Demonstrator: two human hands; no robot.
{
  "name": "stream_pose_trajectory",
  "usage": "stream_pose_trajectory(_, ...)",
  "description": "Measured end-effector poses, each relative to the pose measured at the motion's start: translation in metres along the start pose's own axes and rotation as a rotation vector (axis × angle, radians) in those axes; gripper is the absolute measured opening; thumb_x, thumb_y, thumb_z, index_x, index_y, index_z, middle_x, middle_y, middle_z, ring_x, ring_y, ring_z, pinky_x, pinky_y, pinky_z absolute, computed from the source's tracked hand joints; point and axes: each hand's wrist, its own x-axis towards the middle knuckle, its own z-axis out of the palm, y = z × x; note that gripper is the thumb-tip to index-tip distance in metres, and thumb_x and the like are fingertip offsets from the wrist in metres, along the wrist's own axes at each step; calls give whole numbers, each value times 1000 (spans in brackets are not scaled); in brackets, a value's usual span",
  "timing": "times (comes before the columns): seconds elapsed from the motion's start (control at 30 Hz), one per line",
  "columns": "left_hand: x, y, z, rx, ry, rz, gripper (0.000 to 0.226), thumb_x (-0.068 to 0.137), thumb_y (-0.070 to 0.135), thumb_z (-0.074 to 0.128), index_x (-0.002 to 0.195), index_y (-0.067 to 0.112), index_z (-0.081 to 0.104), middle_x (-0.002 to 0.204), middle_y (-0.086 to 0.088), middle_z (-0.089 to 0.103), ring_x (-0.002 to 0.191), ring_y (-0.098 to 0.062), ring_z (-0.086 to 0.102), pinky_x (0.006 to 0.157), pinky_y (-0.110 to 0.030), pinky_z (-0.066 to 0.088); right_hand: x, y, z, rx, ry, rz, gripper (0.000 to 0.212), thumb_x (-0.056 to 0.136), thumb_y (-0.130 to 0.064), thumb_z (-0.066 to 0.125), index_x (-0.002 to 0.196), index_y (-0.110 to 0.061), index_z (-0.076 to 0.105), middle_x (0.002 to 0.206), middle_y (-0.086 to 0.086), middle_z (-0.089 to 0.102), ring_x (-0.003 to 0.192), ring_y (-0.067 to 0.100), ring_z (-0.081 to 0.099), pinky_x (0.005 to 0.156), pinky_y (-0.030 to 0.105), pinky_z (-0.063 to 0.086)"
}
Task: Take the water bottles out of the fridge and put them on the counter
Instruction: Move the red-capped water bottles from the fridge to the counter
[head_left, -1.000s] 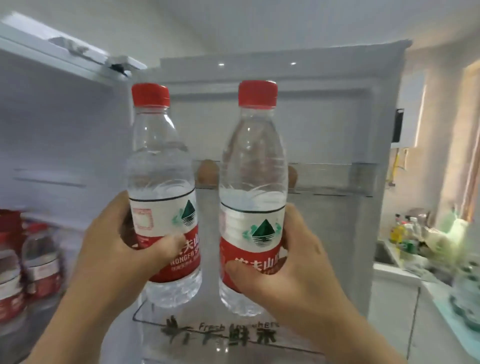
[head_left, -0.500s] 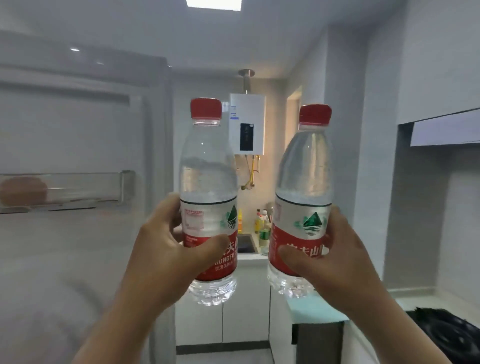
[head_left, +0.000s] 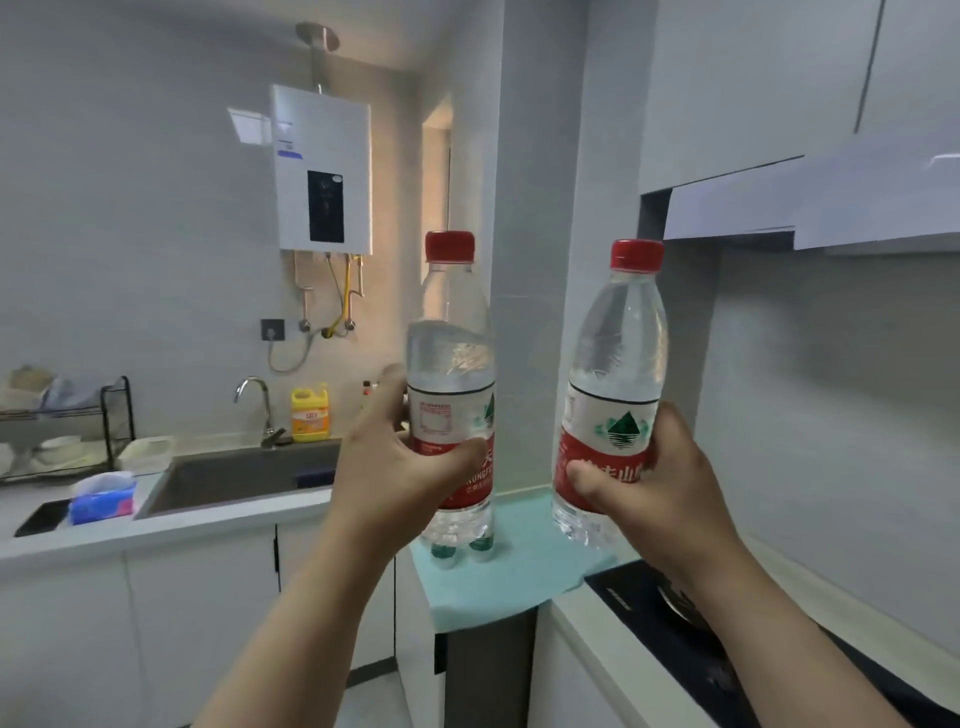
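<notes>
Left grip (head_left: 410, 467) clasps left bottle (head_left: 452, 364), right grip (head_left: 660, 483) right bottle (head_left: 618, 353) (red caps up), near counter (head_left: 519, 587).

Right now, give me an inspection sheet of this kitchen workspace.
Surface: white counter, teal mat at its corner.
Job's things: left water bottle and right water bottle, red-capped, both held in the air.
Clutter: tissue pack, yellow detergent bottle, dish rack around the sink.
Grippers: left hand grips the left bottle; right hand grips the right.
Cables: hoses under the water heater; cord from the wall socket.
Surroundings: cooktop, range hood.
</notes>
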Motion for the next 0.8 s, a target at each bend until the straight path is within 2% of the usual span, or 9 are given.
stream_pose_trajectory(0.07,29,-32,17,-12,4,-31,57,49,43,76,104,39,61,93,11,72,85,-9,72,73,-30,59,29,26,11,-22,28,24,50,60,-29,83,96,-41,50,89,-14,68,79,-6,65,65,22,52)
stream_pose_trajectory(0.13,57,-61,31,-19,-6,-51,55,49,42,75,102,40,62,92,12,72,86,-8,71,75,-32,59,56,50,21,-29,49,60,50,60,-29,83,95,-42,50,89,-15,68,78,-4,65,66,22,51)
stream_pose_trajectory(0.23,94,-95,53,-20,-34,-60,52,51,41,75,100,43,60,90,14,71,84,-2,69,68,-22,56,89,84,31,-36,73,109,51,61,-30,83,99,-41,50,92,-13,68,82,2,66,67,22,51)
stream_pose_trajectory(0.33,122,-122,79,-16,-47,-80,51,56,31,77,103,41,60,93,11,70,82,2,68,62,-15,53,116,114,34,-57,87,148,52,62,-30,84,99,-41,50,93,-14,67,83,3,66,69,25,53)
stream_pose_trajectory(0.53,167,-183,136,-5,-54,-130,47,60,29,81,102,39,62,90,12,72,79,0,69,66,-19,54,170,175,30,-101,92,186,49,63,-29,85,94,-41,48,91,-17,65,82,2,64,69,25,52)
stream_pose_trajectory(0.6,185,-208,164,-5,-52,-146,47,62,23,84,101,38,62,90,11,71,78,2,68,64,-17,53,194,206,28,-106,85,191,49,63,-29,85,94,-40,47,91,-18,63,82,2,63,69,24,51)
stream_pose_trajectory(0.7,210,-244,207,-7,-25,-184,49,60,26,84,98,42,57,89,14,70,78,6,67,65,-19,52,231,255,26,-106,74,204,51,63,-29,85,94,-40,46,90,-19,63,82,-1,62,67,21,49)
stream_pose_trajectory(0.8,238,-288,256,-17,40,-224,51,63,18,85,95,43,54,90,13,69,77,5,67,61,-15,51,276,315,27,-97,37,225,50,64,-29,85,93,-40,46,88,-19,63,80,-3,61,65,19,48)
